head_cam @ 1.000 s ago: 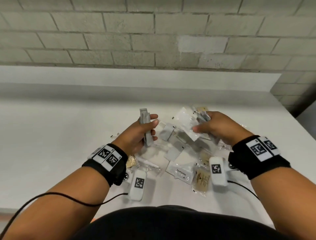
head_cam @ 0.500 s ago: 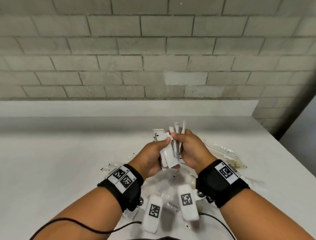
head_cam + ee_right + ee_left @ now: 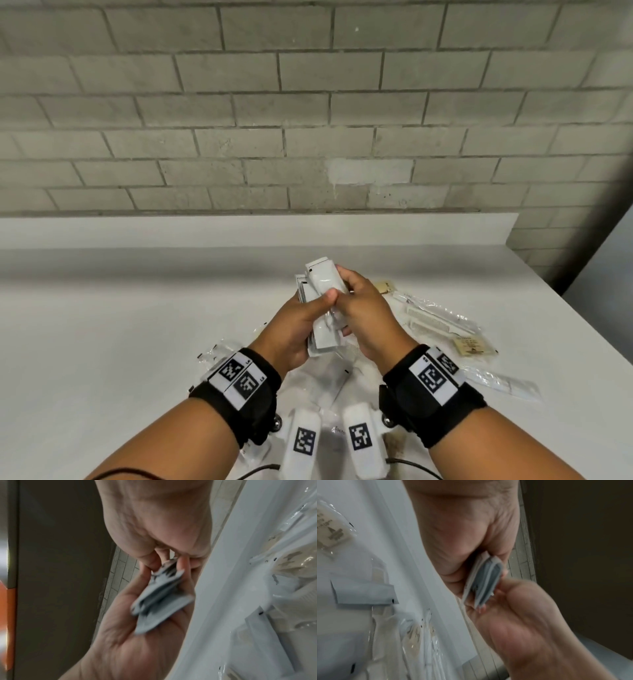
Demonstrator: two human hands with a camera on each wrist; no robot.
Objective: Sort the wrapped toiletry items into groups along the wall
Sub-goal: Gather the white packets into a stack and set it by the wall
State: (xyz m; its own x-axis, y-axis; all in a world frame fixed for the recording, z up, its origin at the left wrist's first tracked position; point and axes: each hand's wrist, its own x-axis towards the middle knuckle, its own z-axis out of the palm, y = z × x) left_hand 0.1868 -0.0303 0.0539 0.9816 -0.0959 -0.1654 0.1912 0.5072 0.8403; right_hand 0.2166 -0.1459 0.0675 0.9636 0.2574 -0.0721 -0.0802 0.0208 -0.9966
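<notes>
A stack of flat white sachets [image 3: 322,301] stands upright between both hands above the white table [image 3: 102,325]. My left hand [image 3: 301,325] grips the stack from the left with its thumb across the front. From the right, my right hand [image 3: 359,308] curls its fingers round the same stack. The left wrist view shows the sachets [image 3: 484,582] edge-on, pinched between the left hand [image 3: 471,540] and the right hand [image 3: 522,615]. The right wrist view shows the blurred stack [image 3: 159,597] lying in the left hand [image 3: 137,628] under the right hand [image 3: 163,520].
A loose pile of wrapped items [image 3: 329,380] lies under my wrists. Wrapped combs [image 3: 438,318], a beige card packet [image 3: 474,346] and a long clear wrapper [image 3: 503,383] lie to the right. A small clear packet [image 3: 212,353] lies left. The brick wall [image 3: 308,137] rises behind the table's raised back edge.
A second ago my hands were apart over the pile, each holding sachets. They came together, and the sachets are now one stack held by both hands.
</notes>
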